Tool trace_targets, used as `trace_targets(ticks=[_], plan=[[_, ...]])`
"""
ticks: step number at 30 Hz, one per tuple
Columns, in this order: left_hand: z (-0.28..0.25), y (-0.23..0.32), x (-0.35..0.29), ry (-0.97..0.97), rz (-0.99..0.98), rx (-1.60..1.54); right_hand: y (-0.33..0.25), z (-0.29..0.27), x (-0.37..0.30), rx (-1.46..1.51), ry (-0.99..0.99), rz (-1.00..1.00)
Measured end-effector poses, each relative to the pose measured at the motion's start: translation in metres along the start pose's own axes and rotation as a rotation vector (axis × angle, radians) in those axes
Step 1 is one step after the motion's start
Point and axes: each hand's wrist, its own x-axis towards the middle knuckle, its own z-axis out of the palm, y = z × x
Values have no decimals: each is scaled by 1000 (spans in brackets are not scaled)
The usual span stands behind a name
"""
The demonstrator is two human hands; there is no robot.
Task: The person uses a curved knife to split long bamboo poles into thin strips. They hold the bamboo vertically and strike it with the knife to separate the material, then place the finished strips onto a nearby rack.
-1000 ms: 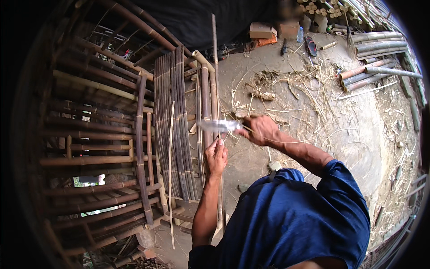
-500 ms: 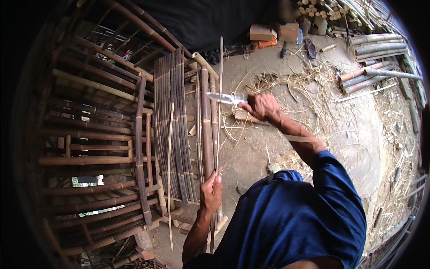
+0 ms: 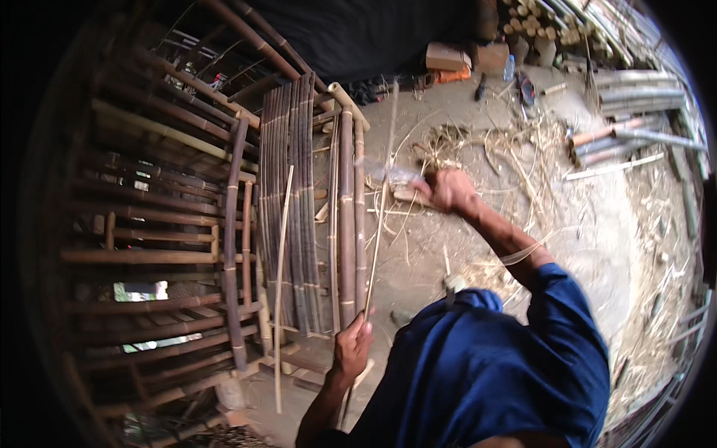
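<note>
Since the earlier frame, the left hand [image 3: 352,347] has moved lower, about level with the lower end of the slatted panel [image 3: 302,209], and the upper end of the bamboo strip [image 3: 377,235] has swung away from that panel. The 2 hands are closed: the left holds the strip between thumb and fingers, while the right hand [image 3: 453,192] grips a knife [image 3: 403,175], its handle hidden in the fist. The strip slants to the right of the slatted panel, and the blade crosses it level with the panel's upper part; blur hides whether they touch. 1 loose pale strip [image 3: 282,243] appears to lie along the panel, and shavings [image 3: 523,157] litter the floor [image 3: 590,216] to its right. For clean shaving, I would keep the blade low and steady, press lightly, ease over nodes, and hold the left hand well clear of the edge.
</note>
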Motion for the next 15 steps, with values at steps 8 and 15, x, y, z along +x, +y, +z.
trace_targets(ticks=[8,15], plan=[[-22,-22,-84,-71,24,138,138,-63,71,182,249,391],[-20,-54,-41,-37,-163,-97,111,11,12,665,231,364]])
